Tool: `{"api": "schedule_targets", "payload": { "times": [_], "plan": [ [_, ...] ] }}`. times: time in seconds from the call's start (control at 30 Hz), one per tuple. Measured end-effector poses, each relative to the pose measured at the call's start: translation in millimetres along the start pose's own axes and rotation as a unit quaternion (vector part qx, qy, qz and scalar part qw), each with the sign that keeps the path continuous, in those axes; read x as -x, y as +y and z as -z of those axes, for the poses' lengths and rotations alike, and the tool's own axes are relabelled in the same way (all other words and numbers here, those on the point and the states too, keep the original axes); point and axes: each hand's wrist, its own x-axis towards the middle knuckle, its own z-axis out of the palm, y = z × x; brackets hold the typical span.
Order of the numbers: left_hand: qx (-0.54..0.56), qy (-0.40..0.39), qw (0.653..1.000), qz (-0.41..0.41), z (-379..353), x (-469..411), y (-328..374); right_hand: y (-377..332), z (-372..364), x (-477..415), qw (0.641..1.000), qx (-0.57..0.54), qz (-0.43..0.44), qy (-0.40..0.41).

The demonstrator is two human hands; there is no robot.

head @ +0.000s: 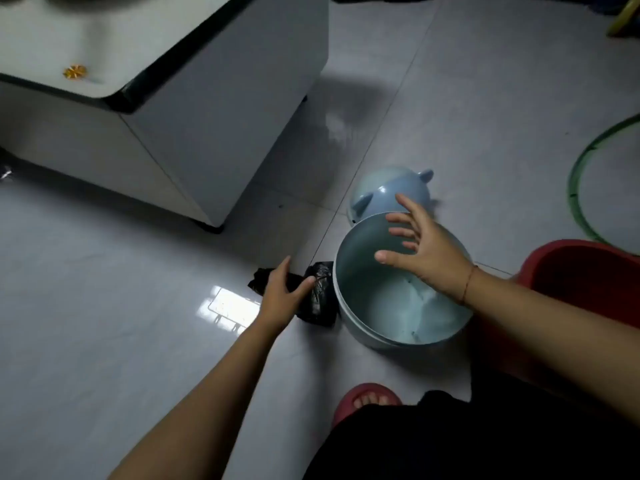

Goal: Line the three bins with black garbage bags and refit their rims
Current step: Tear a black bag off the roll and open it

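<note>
On floor tiles, our left hand (282, 289) grips black garbage bags (320, 301) beside the blue bin (360, 329); right hand (427, 252) spread open above it.

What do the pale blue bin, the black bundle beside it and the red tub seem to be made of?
Pale blue bin: likely moulded plastic, with smooth matte walls of even colour and a thin rim.
Black bundle: thin plastic film, probably garbage bags; it is crinkled, with glossy highlights.
Red tub: probably plastic too, with a thick rounded rim and a soft sheen; only partly in view.
</note>
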Motion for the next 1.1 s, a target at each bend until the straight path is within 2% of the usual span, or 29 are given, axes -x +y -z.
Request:
{"api": "schedule_targets", "payload": {
  "times": [0.13,0.27,0.43,0.57,0.67,0.8,0.9,1.0,1.1],
  "plan": [
    [0.020,-0.012,0.997,0.080,-24.9,-14.4,-22.6,15.3,-16.4,-12.0,1.000,0.003,-0.006,-0.017],
    [0.018,-0.037,0.993,0.107,-46.5,-33.7,-41.7,32.4,-23.9,-13.2,1.000,-0.017,-0.001,-0.007],
    [-0.021,-0.001,0.992,0.121,-69.0,-50.6,-49.1,38.8,-19.8,-12.9,1.000,-0.015,-0.002,0.001],
    [0.009,-0.003,0.986,0.165,-67.7,-57.4,-52.7,30.9,-13.5,-10.9,1.000,-0.018,-0.001,0.015],
    [0.065,0.023,0.980,0.188,-52.8,-51.4,-51.6,22.6,-10.8,-7.2,1.000,-0.019,0.001,0.019],
    [0.175,0.029,0.969,0.174,-12.6,-32.8,-26.4,5.2,-11.9,1.4,1.000,-0.008,0.012,0.010],
    [0.227,0.021,0.964,0.134,25.9,-16.2,12.0,-18.1,-11.3,8.7,1.000,-0.008,0.024,0.009],
    [0.305,0.007,0.948,0.089,55.2,1.7,67.4,-48.8,-9.0,19.9,0.999,-0.018,0.033,0.021],
    [0.373,-0.050,0.925,0.047,65.3,22.8,136.3,-81.3,-2.1,38.5,0.998,-0.033,0.036,0.031]
  ]
}}
